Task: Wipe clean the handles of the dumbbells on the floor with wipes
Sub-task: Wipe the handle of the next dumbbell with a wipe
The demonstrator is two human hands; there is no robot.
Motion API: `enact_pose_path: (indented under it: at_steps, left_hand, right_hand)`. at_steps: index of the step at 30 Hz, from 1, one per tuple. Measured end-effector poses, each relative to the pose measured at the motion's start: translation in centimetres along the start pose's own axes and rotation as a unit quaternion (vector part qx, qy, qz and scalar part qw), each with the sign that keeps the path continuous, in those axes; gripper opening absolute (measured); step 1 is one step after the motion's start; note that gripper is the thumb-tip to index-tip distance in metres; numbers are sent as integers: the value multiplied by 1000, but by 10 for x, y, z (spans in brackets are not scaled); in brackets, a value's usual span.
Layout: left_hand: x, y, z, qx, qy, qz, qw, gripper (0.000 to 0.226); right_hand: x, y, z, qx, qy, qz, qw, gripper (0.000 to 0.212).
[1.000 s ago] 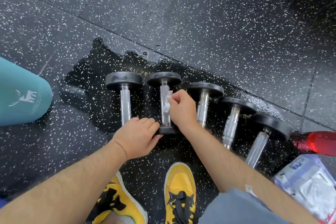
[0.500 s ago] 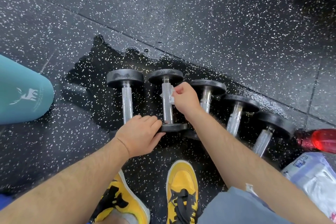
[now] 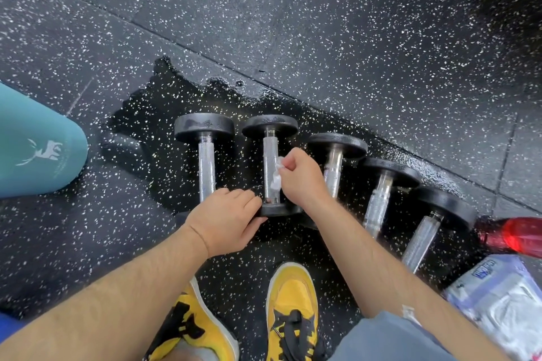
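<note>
Right hand (image 3: 299, 176) pinches crumpled white wipe (image 3: 275, 177) against knurled steel handle (image 3: 270, 155); left hand (image 3: 225, 220) grips black dumbbell end (image 3: 281, 210). Wet floor (image 3: 164, 114) beneath both hands may let it slip.

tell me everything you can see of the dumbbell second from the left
The dumbbell lies on a wet patch of floor, second of five in a row, pointing away from the person. It has two black round heads and a shiny knurled metal handle. The right hand pinches a white wipe against the handle; the left hand grips the near head.
</note>
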State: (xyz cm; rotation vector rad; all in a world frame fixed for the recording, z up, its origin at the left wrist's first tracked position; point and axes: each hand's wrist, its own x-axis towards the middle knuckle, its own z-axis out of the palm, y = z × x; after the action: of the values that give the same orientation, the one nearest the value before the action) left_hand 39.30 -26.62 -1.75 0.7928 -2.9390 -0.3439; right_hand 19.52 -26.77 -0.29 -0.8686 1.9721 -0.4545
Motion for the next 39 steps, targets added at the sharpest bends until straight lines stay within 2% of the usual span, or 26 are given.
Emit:
enact_pose_path:
  at_steps: [5,11,15,19,23,27,31,36,39]
  left_hand:
    - [1,1,1,-3,0,0,1000,33]
    - [1,0,0,1,4,2,1000,34]
    - [0,1,0,-5,5,2,1000,33]
    - [0,1,0,-2,7,4,1000,33]
    - [2,1,1,-4,5,0,1000,34]
    - [0,1,2,-4,8,4,1000,34]
    - [3,-1,2,-5,13,2,1000,33]
    - [1,1,2,-11,8,4,1000,34]
    - [1,2,1,-8,12,3,1000,33]
  right_hand:
    - [1,-8,3,54,65,-50,995,18]
    - [-3,5,13,-3,68,-80,994,14]
    - [-1,-3,10,14,91,-94,991,16]
    - [-23,2,10,29,78,-113,990,14]
    - [-3,-6,9,-31,79,-159,984,10]
    - [-9,0,15,-42,68,-187,979,14]
    - [-9,-1,15,-109,64,-213,969,15]
    - [-3,-10,18,-130,97,-215,963,18]
    - [-19,-5,20,-135,81,-238,958,20]
